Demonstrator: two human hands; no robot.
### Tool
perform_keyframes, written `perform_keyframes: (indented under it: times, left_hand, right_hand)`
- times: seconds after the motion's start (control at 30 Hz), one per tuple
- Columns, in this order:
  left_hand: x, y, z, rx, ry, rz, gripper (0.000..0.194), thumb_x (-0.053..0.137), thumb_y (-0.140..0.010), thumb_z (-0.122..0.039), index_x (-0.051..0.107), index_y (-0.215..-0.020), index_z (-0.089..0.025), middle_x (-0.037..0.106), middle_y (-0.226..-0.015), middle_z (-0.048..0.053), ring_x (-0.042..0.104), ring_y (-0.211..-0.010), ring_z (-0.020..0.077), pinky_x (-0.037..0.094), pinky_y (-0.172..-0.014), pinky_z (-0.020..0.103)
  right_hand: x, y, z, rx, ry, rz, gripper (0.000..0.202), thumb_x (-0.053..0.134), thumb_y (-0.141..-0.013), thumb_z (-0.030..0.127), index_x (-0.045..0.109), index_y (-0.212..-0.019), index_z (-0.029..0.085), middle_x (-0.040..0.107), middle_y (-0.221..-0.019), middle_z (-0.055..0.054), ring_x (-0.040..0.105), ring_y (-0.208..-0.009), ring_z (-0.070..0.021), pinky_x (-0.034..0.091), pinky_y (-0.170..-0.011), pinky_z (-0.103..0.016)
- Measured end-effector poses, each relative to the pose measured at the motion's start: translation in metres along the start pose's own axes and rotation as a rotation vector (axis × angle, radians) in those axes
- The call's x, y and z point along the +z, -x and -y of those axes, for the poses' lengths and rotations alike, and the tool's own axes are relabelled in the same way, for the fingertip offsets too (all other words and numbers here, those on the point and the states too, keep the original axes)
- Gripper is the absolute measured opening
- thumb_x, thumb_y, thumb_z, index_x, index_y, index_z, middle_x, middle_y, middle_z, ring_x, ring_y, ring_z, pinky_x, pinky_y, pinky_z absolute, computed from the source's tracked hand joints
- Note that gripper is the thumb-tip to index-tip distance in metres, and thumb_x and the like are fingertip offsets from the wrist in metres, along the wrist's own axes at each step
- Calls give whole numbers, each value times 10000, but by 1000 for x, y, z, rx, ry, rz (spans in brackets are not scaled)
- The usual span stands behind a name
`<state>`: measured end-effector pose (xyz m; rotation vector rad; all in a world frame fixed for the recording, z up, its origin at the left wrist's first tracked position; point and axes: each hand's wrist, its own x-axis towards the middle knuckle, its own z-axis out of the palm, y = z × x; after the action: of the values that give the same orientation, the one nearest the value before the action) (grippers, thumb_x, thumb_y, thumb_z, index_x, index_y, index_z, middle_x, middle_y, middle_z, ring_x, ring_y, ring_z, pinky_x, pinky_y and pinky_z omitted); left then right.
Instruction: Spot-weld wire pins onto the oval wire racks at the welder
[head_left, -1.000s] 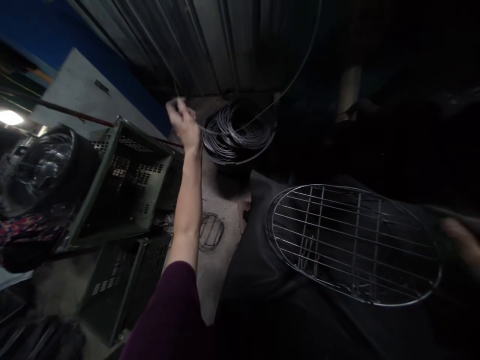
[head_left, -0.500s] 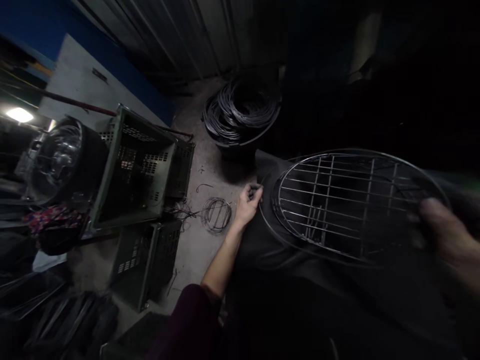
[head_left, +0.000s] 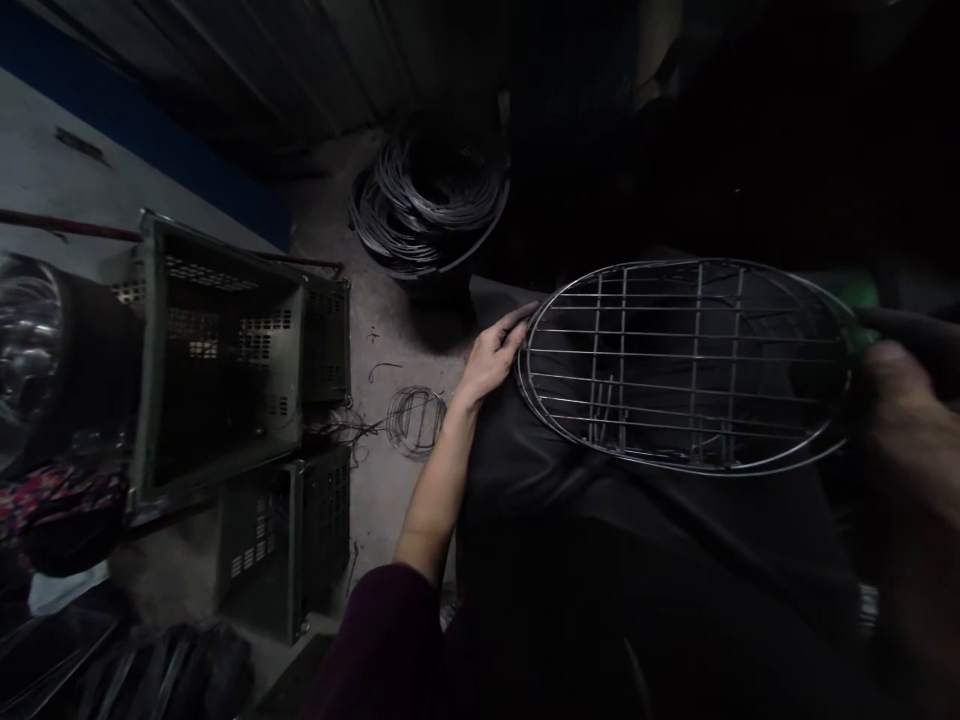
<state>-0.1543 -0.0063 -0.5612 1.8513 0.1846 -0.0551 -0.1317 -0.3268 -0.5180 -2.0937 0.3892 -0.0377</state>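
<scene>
An oval wire rack, a bright rim crossed by straight wires, lies over the dark cloth on my lap. At its left end my left hand grips the rim between thumb and fingers, the fingers reaching along the outer edge. Over at the right end, my right hand has its thumb at the rim; blur and shadow hide most of its fingers. A few short upright wires show inside the rack near its lower left. Some green material lies behind the rack's right end, too dim to name.
A dark tub heaped with coiled wire stands ahead. Green perforated crates are at the left, by a dark drum. On the floor lies a wire ring bundle beside tangled wire scraps.
My left hand, earlier apart from the rack with curled fingers, now holds its left rim. The rack has shifted slightly left and up in view, and the camera has turned right.
</scene>
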Motion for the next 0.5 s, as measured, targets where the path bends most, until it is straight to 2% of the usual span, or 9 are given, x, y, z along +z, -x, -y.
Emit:
perform_keyframes:
  times: [0.13, 0.3, 0.4, 0.47, 0.5]
  left_hand:
    - [-3, 3, 2, 13, 42, 52, 429, 531, -949, -407, 612, -1320, -206, 614, -1400, 61, 544, -1331, 218, 378, -1165, 357]
    - [-4, 5, 1, 5, 62, 87, 481, 569, -922, -476, 610, -1329, -222, 591, -1427, 63, 511, -1366, 230, 338, -1197, 379]
    - [-3, 5, 3, 1, 92, 79, 476, 593, -905, -463, 624, -1318, -229, 597, -1419, 57, 517, -1362, 230, 337, -1198, 382]
    - [-4, 4, 3, 2, 124, 85, 473, 612, -890, -442, 632, -1313, -230, 597, -1419, 53, 505, -1373, 231, 328, -1204, 380]
    - [-5, 4, 3, 3, 138, 91, 470, 618, -886, -431, 636, -1309, -227, 595, -1420, 53, 494, -1384, 232, 322, -1208, 378]
  right_hand:
    - [-1, 3, 12, 11, -52, -13, 349, 667, -837, 394, 731, -1159, 273, 692, -1126, -62, 645, -1084, -268, 481, -1038, -498]
    - [-6, 3, 8, 165, -87, 33, 449, 748, -750, 494, 738, -1133, 259, 690, -975, -76, 659, -941, -250, 515, -979, -494]
    - [-5, -4, 4, 243, -251, 47, 649, 872, -489, 608, 747, -1009, 241, 678, -884, -84, 637, -783, -243, 566, -774, -483]
    - [-2, -9, 3, 306, -404, 68, 761, 928, -280, 558, 732, -936, 226, 675, -861, -84, 626, -733, -239, 562, -688, -463]
    - [0, -11, 3, 339, -463, 79, 790, 937, -218, 504, 725, -924, 220, 674, -851, -79, 625, -729, -239, 560, -682, -459]
